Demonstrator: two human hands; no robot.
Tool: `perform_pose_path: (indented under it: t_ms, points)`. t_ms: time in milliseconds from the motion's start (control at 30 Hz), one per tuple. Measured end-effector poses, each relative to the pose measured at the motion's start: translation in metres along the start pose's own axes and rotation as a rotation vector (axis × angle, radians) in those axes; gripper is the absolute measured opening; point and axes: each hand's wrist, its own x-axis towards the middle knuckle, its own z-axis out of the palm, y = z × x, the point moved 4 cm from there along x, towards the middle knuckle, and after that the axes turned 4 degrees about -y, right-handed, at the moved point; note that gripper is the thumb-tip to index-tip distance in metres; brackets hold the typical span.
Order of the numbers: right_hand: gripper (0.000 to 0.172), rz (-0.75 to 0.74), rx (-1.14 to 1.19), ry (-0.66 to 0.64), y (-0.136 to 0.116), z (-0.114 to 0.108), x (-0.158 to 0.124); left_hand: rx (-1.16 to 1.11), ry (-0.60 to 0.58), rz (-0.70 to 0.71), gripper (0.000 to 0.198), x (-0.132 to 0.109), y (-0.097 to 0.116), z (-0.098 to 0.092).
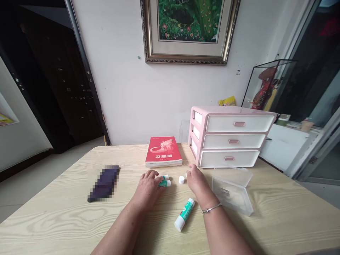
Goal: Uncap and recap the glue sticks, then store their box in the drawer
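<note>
The left hand (149, 182) curls around two small glue sticks (165, 183) on the surface (53, 202); whether the right hand (196, 179) holds anything cannot be told. One white cap (181, 180) stands loose, a larger glue stick (185, 214) lies untouched, the clear box (248, 205) is open.

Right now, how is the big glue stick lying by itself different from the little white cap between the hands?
The glue stick is long; the white cap is short. The glue stick has a green label; the white cap looks plain. The glue stick lies on its side; the white cap seems to stand upright. Both rest on the table.
</note>
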Motion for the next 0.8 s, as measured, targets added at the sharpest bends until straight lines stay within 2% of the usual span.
perform_pose_path:
  t_ms: [133, 267, 367, 500, 567, 667, 733, 800]
  points:
    - [0.037, -0.055, -0.076, -0.073, 0.004, 0.008, 0.000, -0.087, -0.055, -0.029, 0.033, 0.001, -0.012, 0.011]
    - [0.040, -0.114, -0.073, -0.102, 0.004, 0.015, -0.001, -0.178, -0.016, -0.019, 0.038, 0.005, -0.016, 0.016]
    - [0.041, -0.149, -0.063, -0.128, 0.002, 0.016, -0.003, -0.205, 0.010, -0.023, 0.033, 0.009, -0.017, 0.019]
    - [0.043, -0.167, -0.056, -0.126, 0.000, 0.014, -0.004, -0.215, 0.044, 0.033, 0.036, 0.012, -0.014, 0.020]
    - [0.044, -0.158, -0.052, -0.108, 0.000, 0.012, -0.003, -0.209, 0.095, 0.073, 0.037, 0.008, -0.008, 0.013]
    - [0.042, -0.123, -0.038, -0.056, 0.000, 0.005, -0.002, -0.206, 0.159, 0.124, 0.024, -0.003, 0.011, -0.001]
    - [0.039, -0.090, -0.014, -0.012, -0.002, -0.002, -0.002, -0.220, 0.125, 0.112, 0.027, -0.011, 0.028, -0.005]
    - [0.034, -0.063, 0.026, 0.040, -0.005, -0.010, -0.004, -0.234, 0.026, 0.107, 0.035, -0.019, 0.046, -0.001]
